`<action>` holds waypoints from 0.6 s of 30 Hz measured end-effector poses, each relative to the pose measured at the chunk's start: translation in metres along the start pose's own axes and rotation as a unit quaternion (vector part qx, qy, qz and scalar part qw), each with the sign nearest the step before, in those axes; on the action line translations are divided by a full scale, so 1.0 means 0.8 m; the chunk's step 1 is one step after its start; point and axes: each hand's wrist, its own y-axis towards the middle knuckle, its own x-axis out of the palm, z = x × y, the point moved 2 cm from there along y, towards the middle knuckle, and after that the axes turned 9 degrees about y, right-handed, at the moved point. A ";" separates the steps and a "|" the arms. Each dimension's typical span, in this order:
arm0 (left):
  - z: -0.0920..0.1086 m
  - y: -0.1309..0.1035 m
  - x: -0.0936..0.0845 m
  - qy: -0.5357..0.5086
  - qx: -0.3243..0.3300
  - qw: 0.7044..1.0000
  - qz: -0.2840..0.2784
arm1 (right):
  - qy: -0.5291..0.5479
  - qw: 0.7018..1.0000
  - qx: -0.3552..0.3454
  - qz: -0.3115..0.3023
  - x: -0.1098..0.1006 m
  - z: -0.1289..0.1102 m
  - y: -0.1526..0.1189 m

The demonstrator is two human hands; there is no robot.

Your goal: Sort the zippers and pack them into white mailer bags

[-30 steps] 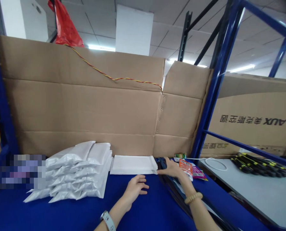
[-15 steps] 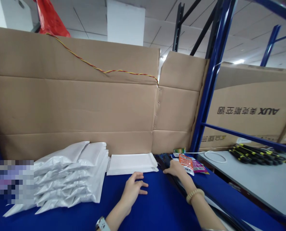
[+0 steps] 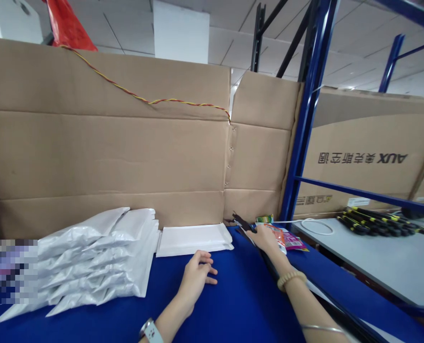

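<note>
My right hand [image 3: 264, 237] is closed around a long, flat, dark black item [image 3: 243, 222], whose exact kind I cannot make out. Its far end sticks up past my fingers, and its dark length runs back beneath my forearm. My left hand [image 3: 196, 274] hovers over the blue table cover [image 3: 233, 295], fingers apart and slightly curled, with nothing in it. Just beyond the left hand lie flat white padded mailers [image 3: 194, 238]. Colourful small packets, one orange [image 3: 279, 235] and one purple [image 3: 292, 241], lie beside my right hand.
A tall pile of white mailers [image 3: 105, 257] stands on the left. Cardboard panels [image 3: 108, 152] wall off the back. A blue rack post [image 3: 307, 119] rises at the right, before a grey table [image 3: 369, 262] holding black-and-yellow tools [image 3: 376, 221] and a white cable [image 3: 317, 227].
My right hand has lifted the far end of the black item slightly off the table. My left hand stays nearly in place, and the camera view has shifted a little.
</note>
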 end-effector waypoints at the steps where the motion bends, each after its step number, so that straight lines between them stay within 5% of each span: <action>1: 0.000 0.000 0.000 -0.002 0.001 1.000 -0.001 | 0.046 0.999 0.014 -0.010 0.001 0.003 0.002; 10: -0.002 0.009 -0.025 -0.193 -0.051 0.979 -0.041 | 0.261 0.959 0.077 -0.076 0.023 0.025 0.001; 18: -0.011 0.013 -0.029 -0.162 0.007 0.984 -0.073 | 0.357 0.927 0.075 -0.092 0.016 0.018 -0.005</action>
